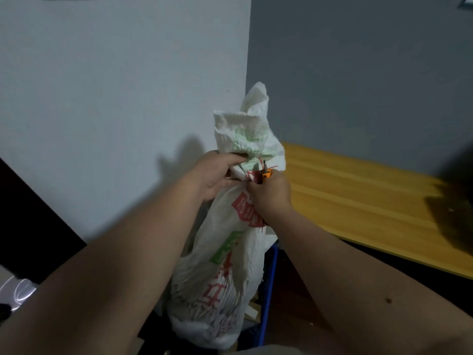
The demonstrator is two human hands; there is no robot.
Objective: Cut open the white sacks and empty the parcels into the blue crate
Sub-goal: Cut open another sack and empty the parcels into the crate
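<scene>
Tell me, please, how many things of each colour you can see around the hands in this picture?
White: 1, the sack, its neck gripped by the left hand
Orange: 1, the small cutter held by the right hand
Blue: 1, the crate
Yellow: 1, the wooden board
Total: 4

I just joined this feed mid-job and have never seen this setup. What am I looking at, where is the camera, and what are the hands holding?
There is no machine here: a person works with bare hands, and the single camera sits on their head, looking forward and down. The left hand grips the gathered neck of a white sack printed in red and green. The right hand holds a small orange-handled cutter at the red tie around that neck. The sack stands beside the rim of the blue crate. A yellow wooden tabletop lies to the right.
</scene>
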